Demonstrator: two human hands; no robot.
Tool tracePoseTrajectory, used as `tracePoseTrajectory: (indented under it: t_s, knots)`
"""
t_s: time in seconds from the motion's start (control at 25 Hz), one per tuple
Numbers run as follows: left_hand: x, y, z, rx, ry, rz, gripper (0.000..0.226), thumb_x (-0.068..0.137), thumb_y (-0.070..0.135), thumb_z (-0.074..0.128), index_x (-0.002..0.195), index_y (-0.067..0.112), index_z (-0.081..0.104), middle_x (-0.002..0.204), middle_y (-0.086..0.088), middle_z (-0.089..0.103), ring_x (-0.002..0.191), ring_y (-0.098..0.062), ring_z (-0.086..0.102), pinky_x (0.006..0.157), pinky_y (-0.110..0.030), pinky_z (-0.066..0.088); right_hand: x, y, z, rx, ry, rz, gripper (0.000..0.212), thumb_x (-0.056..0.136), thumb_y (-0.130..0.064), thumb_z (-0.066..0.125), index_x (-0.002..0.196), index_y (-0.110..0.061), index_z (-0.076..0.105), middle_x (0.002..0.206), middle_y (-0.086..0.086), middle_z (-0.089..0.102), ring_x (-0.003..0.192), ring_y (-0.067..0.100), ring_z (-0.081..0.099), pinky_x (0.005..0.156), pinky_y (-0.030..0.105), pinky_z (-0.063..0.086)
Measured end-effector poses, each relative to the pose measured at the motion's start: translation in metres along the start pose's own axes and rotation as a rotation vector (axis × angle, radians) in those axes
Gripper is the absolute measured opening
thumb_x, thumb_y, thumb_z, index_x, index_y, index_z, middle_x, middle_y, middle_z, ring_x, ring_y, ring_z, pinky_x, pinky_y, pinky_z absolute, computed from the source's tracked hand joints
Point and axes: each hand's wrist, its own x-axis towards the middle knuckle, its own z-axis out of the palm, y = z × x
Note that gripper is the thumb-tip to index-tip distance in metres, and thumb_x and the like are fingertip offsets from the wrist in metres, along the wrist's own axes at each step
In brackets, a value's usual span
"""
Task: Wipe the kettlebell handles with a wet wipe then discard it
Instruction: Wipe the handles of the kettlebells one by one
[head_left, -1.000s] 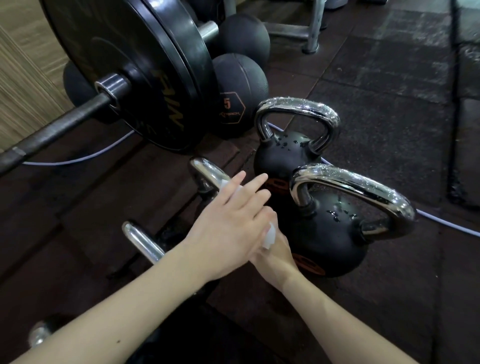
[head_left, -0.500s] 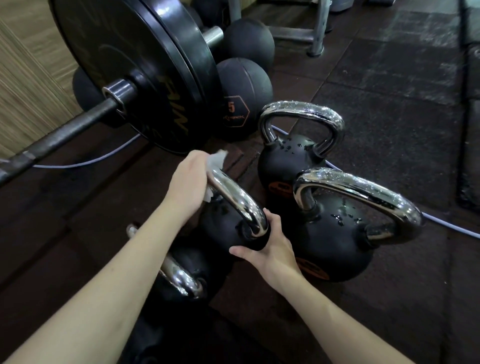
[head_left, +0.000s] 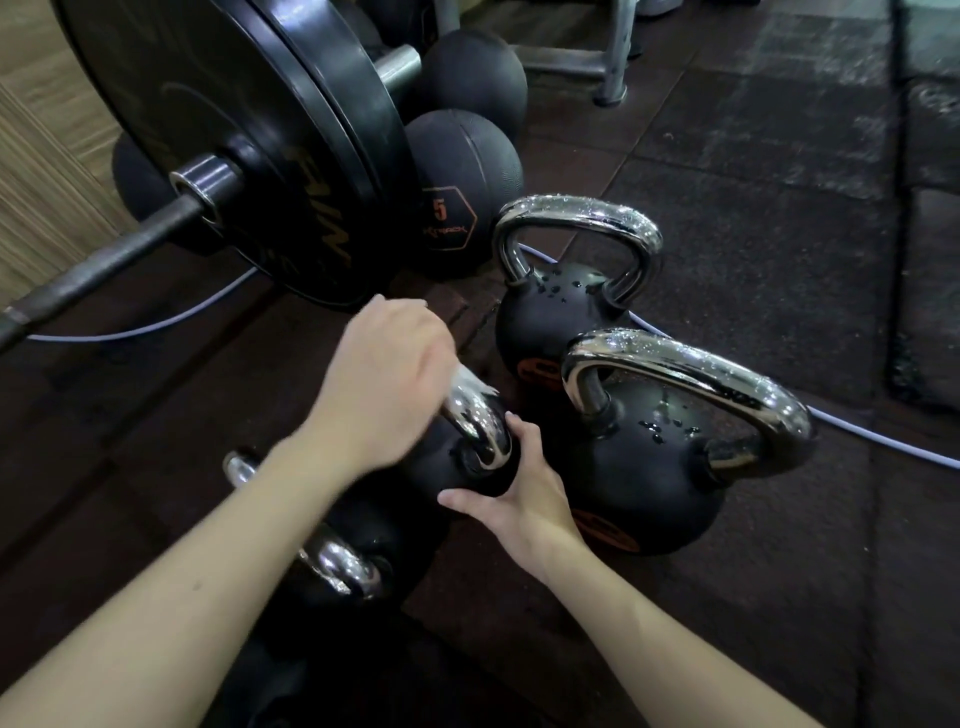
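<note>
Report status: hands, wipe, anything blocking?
Left hand grips wipe on kettlebell handle. Right hand holds that kettlebell's body. Nothing blocking; two wet kettlebells close at right.

Kettlebell handles (head_left: 691, 364) glossy chrome, beaded wet; bodies (head_left: 649, 483) matt black; floor (head_left: 753, 260) rough rubber.

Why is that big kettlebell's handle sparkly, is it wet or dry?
Wet. Droplets speckle the big kettlebell's handle and its black body.
</note>
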Motion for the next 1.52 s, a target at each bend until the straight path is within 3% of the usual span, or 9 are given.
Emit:
tracePoseTrajectory:
  t_s: [0.2, 0.28, 0.4, 0.48, 0.6, 0.84, 1.24, 1.4, 1.52]
  knots:
    - [0.026, -0.048, 0.003, -0.831, -0.041, -0.906, 0.048, 0.081, 0.045, 0.042, 0.096, 0.007, 0.067, 0.1, -0.019, 0.069, 0.075, -0.028, 0.062, 0.058, -0.034, 0.045, -0.002, 0.001, 0.0, 0.029, -0.014, 0.005, 0.117, 0.061, -0.042, 0.1, 0.153, -0.047, 0.029, 0.156, -0.009, 0.05, 0.147, 0.012, 0.042, 0.125, 0.039, 0.035]
    - [0.024, -0.056, 0.015, -1.059, 0.013, -1.03, 0.055, 0.069, 0.053, 0.045, 0.103, 0.013, 0.06, 0.103, -0.021, 0.067, 0.076, -0.031, 0.056, 0.054, -0.031, 0.037, -0.003, 0.001, 0.0, 0.04, -0.027, 0.005, 0.118, 0.063, -0.041, 0.1, 0.155, -0.047, 0.027, 0.158, -0.009, 0.048, 0.148, 0.013, 0.04, 0.125, 0.039, 0.034]
    - [0.019, -0.04, 0.016, -0.932, 0.06, -0.935, 0.052, 0.077, 0.047, 0.046, 0.093, 0.003, 0.068, 0.078, -0.025, 0.065, 0.062, -0.029, 0.054, 0.055, -0.032, 0.042, -0.004, 0.001, -0.001, 0.055, -0.032, -0.015, 0.118, 0.065, -0.041, 0.099, 0.157, -0.044, 0.026, 0.161, -0.008, 0.044, 0.15, 0.013, 0.036, 0.126, 0.039, 0.033]
    - [0.015, -0.023, 0.009, -0.673, 0.164, -0.642, 0.033, 0.09, 0.032, 0.047, 0.089, 0.013, 0.074, 0.088, -0.006, 0.069, 0.088, -0.026, 0.064, 0.082, -0.037, 0.052, -0.003, 0.004, 0.0, 0.036, -0.023, -0.041, 0.118, 0.065, -0.043, 0.098, 0.158, -0.043, 0.025, 0.162, -0.008, 0.042, 0.151, 0.014, 0.035, 0.126, 0.038, 0.033]
    - [-0.006, 0.015, 0.004, -0.095, 0.081, -0.123, 0.041, 0.096, 0.025, 0.034, 0.09, 0.012, 0.073, 0.107, -0.002, 0.069, 0.13, -0.025, 0.054, 0.123, -0.044, 0.026, -0.002, 0.003, 0.0, 0.02, -0.005, -0.051, 0.12, 0.063, -0.049, 0.097, 0.158, -0.044, 0.025, 0.164, -0.011, 0.039, 0.151, 0.012, 0.036, 0.125, 0.036, 0.033]
    - [-0.028, 0.036, 0.013, 0.291, 0.0, 0.349, 0.033, 0.102, 0.029, 0.045, 0.102, 0.012, 0.074, 0.114, -0.004, 0.07, 0.131, -0.03, 0.06, 0.125, -0.05, 0.031, -0.002, 0.004, 0.003, 0.075, -0.015, -0.036, 0.121, 0.058, -0.053, 0.095, 0.157, -0.046, 0.026, 0.161, -0.016, 0.041, 0.145, 0.007, 0.042, 0.122, 0.038, 0.04]
    - [-0.011, -0.001, 0.006, -0.077, 0.113, 0.007, 0.042, 0.105, 0.027, 0.029, 0.1, 0.018, 0.07, 0.109, 0.006, 0.069, 0.122, -0.021, 0.059, 0.119, -0.04, 0.029, -0.031, 0.013, -0.028, -0.089, -0.079, -0.175, 0.09, 0.083, -0.043, 0.083, 0.158, -0.041, 0.034, 0.161, -0.015, 0.045, 0.148, -0.001, 0.04, 0.125, 0.029, 0.034]
    - [0.012, -0.01, -0.005, -0.361, 0.1, -0.378, 0.045, 0.106, 0.033, 0.031, 0.098, 0.013, 0.07, 0.099, -0.004, 0.071, 0.096, -0.027, 0.063, 0.088, -0.04, 0.045, -0.094, 0.051, -0.089, -0.24, 0.058, -0.334, 0.028, 0.088, -0.041, 0.079, 0.113, -0.034, 0.068, 0.12, -0.02, 0.068, 0.115, -0.001, 0.065, 0.099, 0.028, 0.054]
    - [0.023, 0.006, -0.021, -0.356, 0.222, -0.452, 0.05, 0.106, 0.037, 0.028, 0.096, 0.007, 0.066, 0.097, -0.012, 0.071, 0.093, -0.034, 0.062, 0.082, -0.04, 0.042, -0.12, 0.072, -0.135, -0.169, 0.327, -0.233, 0.032, 0.079, -0.044, 0.089, 0.085, -0.03, 0.061, 0.087, -0.01, 0.066, 0.085, 0.007, 0.067, 0.077, 0.023, 0.052]
